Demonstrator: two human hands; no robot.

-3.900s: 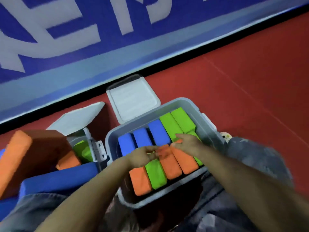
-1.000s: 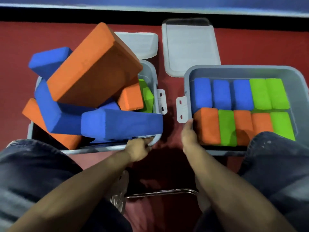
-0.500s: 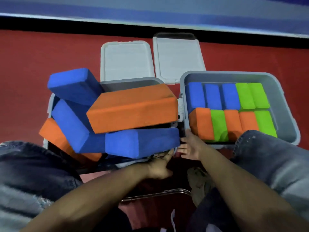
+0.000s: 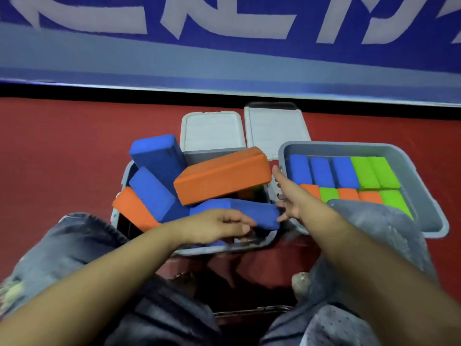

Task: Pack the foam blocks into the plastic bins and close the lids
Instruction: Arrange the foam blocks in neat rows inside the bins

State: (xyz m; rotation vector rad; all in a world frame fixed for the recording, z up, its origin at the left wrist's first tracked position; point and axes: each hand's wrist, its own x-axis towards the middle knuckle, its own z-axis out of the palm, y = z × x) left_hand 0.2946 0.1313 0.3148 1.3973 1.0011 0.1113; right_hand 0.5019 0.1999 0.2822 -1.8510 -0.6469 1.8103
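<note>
**Desk:** What does the frame show?

**Photographer:** A seated person's left hand [image 4: 219, 227] has its fingers curled round the near end of a blue foam block [image 4: 239, 212] at the front of the left bin [image 4: 224, 248]. The right hand [image 4: 290, 198], fingers spread and holding nothing, hovers in the gap between that bin and the right bin [image 4: 424, 193], its fingertips near the end of the big orange block [image 4: 222, 176].

**Desk:** Where are the foam blocks?

**Photographer:** Just beyond the right hand, small blue, green and orange blocks lie in tidy rows inside the right bin. Above and beyond the left hand, large blocks are heaped at angles, sticking well over the rim. Both white lids [image 4: 212, 129] lie open on the red floor [image 4: 62, 146], past the bins.

**Desk:** The risk?

**Photographer:** The heap, I'd judge. The orange block looks propped on the blue one being gripped; pull that out and it may slide off onto the floor or into the neighbouring bin. And left piled this high, the lid likely won't shut.
</note>
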